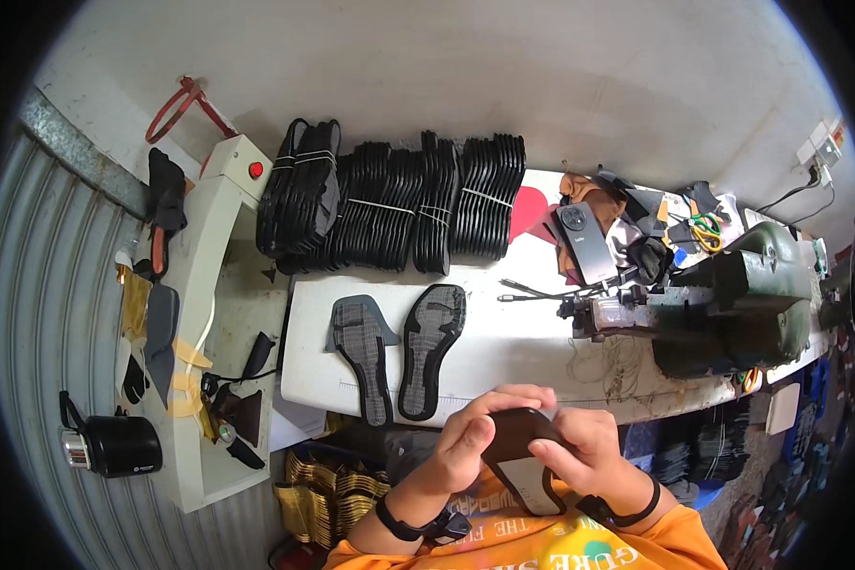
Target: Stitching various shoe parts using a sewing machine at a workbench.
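Close to my body, I hold a dark insole point(520, 429) with a pale patch on its lower part. Its upper end is gripped from the left by my left hand point(465, 439), with the thumb raised along the edge. My right hand point(594, 446) clasps the opposite side, thumb pressed on the face. Beyond my hands, a grey-patterned insole with a wide black rim point(432, 351) lies on the white table point(503, 366). To its left rests another grey-patterned insole point(364, 356), over a dark grey flared piece point(387, 328).
Bundled black insoles point(380, 204) stand along the wall. At right are a green sewing machine point(731, 313), a phone point(587, 245), cables point(532, 293), fabric scraps point(603, 204) and scissors point(706, 233). A cream machine frame point(195, 285) and a black flask point(123, 446) are at left.
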Tool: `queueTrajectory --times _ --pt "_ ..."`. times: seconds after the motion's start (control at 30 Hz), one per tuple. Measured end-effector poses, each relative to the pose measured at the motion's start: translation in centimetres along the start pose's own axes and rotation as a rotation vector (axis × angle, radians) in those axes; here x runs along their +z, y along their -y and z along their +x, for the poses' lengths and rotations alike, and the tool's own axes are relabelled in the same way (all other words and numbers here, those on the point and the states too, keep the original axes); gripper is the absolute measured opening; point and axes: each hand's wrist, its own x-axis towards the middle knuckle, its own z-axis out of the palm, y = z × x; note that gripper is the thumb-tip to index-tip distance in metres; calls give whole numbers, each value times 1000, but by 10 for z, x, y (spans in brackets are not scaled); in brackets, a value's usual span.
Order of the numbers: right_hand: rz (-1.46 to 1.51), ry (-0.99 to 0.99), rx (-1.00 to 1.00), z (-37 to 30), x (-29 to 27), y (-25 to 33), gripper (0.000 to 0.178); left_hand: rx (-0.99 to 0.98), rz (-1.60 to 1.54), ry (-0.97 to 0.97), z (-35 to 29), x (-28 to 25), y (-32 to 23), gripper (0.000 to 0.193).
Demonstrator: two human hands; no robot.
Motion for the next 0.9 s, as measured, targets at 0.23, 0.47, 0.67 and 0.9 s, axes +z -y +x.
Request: queueTrajectory --times 0.23,0.47,0.67,0.9 --pt "699 -313 253 -21 -5 -10 29 -574 -480 235 -24 1 -8 97" --pt "668 -223 683 -16 -4 -9 25 180 1341 -500 -19 -28 17 65" --pt "726 -185 742 -25 -6 -21 22 -242 1735 -618 -37 -81 38 68" --pt "723 -195 794 -30 -6 -22 22 -217 1759 -1039 -59 -113 27 65"
